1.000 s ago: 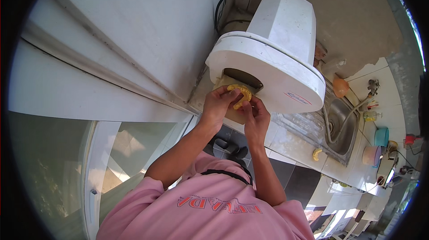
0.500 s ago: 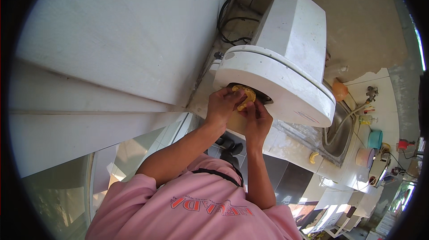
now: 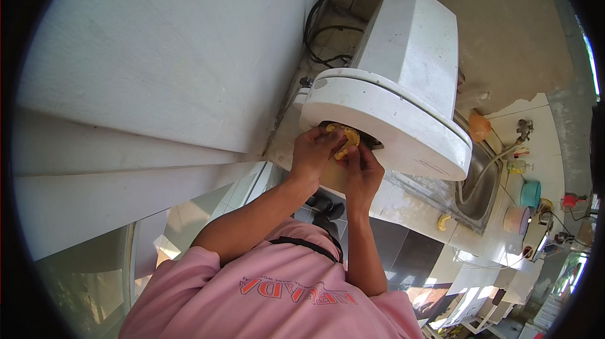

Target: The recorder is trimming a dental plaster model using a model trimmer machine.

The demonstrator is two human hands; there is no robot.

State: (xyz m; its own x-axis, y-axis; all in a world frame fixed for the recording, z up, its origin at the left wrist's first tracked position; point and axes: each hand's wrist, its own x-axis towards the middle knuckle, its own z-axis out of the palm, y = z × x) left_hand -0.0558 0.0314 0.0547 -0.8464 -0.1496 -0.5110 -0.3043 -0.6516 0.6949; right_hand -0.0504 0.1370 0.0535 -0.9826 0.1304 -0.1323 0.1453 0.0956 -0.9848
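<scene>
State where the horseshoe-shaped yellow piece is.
Head view, just right of centre: the yellow piece is held by the left hand and right hand at the white housing's opening.

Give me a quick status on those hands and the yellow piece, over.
Left hand and right hand both gripping curved yellow piece. Piece by dark opening in white machine. Fingers hide part of piece.

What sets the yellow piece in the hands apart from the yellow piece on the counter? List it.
Support: the held piece is pinched by the left hand and right hand; the counter piece lies on the counter, untouched.
Place: the held piece is at the white machine's dark opening; the counter piece is near the counter's front edge.
View: the hands partly hide the held piece; the counter piece is uncovered.
Shared: both are yellow and curved.
</scene>
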